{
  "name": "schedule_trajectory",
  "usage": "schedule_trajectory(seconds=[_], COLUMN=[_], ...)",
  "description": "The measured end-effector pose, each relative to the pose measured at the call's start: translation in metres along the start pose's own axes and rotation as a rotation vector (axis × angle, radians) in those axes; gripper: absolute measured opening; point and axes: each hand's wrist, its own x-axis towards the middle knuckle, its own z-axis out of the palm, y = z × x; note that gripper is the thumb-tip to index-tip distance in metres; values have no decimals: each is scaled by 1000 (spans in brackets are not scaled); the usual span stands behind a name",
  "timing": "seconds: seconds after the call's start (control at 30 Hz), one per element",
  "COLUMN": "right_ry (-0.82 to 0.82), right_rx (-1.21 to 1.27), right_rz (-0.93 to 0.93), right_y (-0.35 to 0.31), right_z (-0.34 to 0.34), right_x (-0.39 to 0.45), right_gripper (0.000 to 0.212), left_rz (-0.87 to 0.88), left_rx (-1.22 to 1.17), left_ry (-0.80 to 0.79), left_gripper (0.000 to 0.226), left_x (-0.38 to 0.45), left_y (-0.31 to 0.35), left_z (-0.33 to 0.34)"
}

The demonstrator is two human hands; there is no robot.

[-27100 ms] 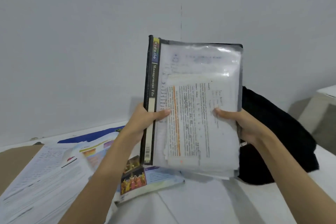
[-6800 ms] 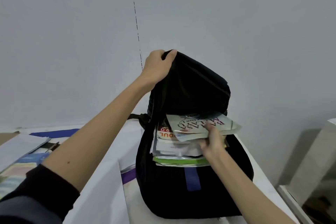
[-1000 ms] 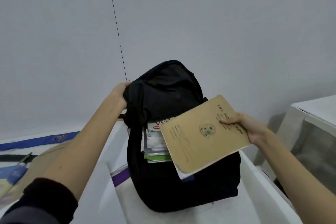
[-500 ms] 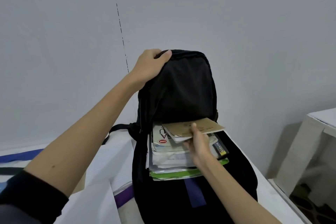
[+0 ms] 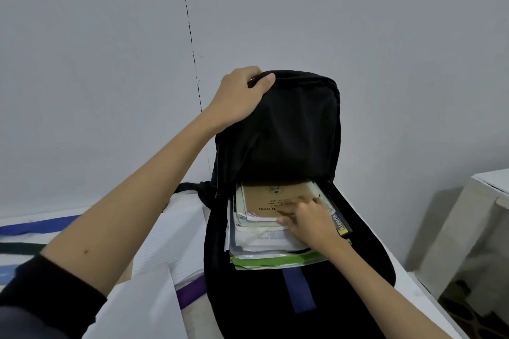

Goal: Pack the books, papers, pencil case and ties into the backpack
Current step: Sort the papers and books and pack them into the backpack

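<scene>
Inside the black fabric backpack (image 5: 278,132) on the white counter (image 5: 170,231), one tan paper-covered notebook (image 5: 275,197) lay topmost on a stack of books and papers (image 5: 261,245). The left hand (image 5: 239,96) gripped the soft flap's top edge, holding it up; the right hand (image 5: 308,221) pressed spread fingers flat on the notebook. Thin and floppy, it probably slides best pushed by its near edge. One backpack; the stack's layers could not be counted.

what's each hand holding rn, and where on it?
Left hand grips the backpack by its flap's top edge. Right hand holds nothing; its fingers press the brown notebook.
</scene>
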Motion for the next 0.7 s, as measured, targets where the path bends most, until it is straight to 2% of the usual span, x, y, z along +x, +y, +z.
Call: schedule_trajectory(seconds=[0.1, 0.27, 0.47, 0.57, 0.63, 0.7], right_ry=[44, -39, 113, 135, 267, 519], right_rx=[56, 177, 160, 137, 134, 135], right_rz=[34, 146, 209, 172, 101, 13], right_y=[0, -6, -21, -16, -14, -16], right_z=[0, -9, 9, 11, 10, 3], right_x=[10, 34, 46, 45, 34, 21], right_gripper=[36, 31, 24, 23, 21, 21], left_rz=[36, 73, 95, 73, 39, -17], left_rx=[26, 33, 36, 59, 57, 32], left_ry=[8, 24, 22, 26, 24, 13], left_gripper=[34, 36, 35, 35, 37, 39], left_x=[-1, 1, -2, -3, -6, -11], left_y=[0, 2, 2, 0, -4, -12], left_z=[-2, 0, -1, -2, 0, 3])
